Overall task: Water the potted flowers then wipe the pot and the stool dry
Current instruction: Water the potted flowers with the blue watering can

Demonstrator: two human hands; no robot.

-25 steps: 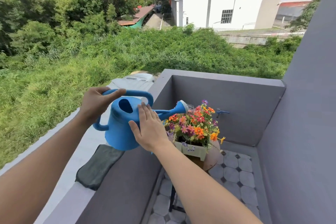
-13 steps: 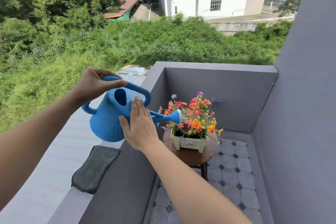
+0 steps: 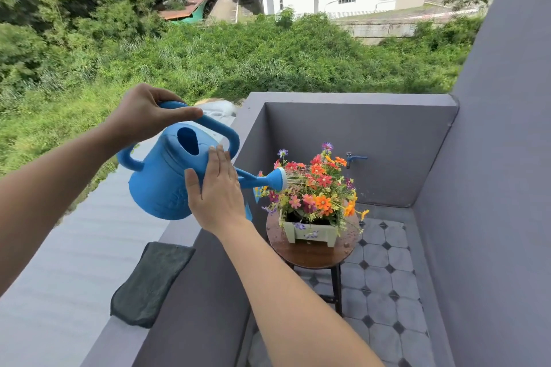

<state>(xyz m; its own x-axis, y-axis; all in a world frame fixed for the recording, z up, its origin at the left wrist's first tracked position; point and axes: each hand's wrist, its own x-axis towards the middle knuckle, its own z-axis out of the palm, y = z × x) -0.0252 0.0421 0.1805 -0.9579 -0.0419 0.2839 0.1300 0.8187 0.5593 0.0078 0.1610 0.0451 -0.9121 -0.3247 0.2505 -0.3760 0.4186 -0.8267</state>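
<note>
My left hand (image 3: 143, 113) grips the top handle of a blue watering can (image 3: 161, 182). The flat palm of my right hand (image 3: 216, 191) presses against the can's side by the spout base. The can tilts right, and its spout rose (image 3: 278, 179) sprays thin streams onto the colourful flowers (image 3: 316, 188). They grow in a pale green square pot (image 3: 310, 232) on a round brown wooden stool (image 3: 310, 253). Water drops speckle the stool top. A dark grey cloth (image 3: 152, 280) lies folded on the ledge at lower left.
A grey parapet wall (image 3: 351, 98) encloses the small tiled balcony floor (image 3: 384, 286). A blue tap (image 3: 354, 158) sticks out of the back wall behind the flowers. A tall grey wall (image 3: 501, 188) stands on the right. Beyond the ledge lie a corrugated roof and greenery.
The can has tilted further, so its spout dropped from above the flowers to beside them, and water now sprays out. Drops have appeared on the stool. The view has dipped lower.
</note>
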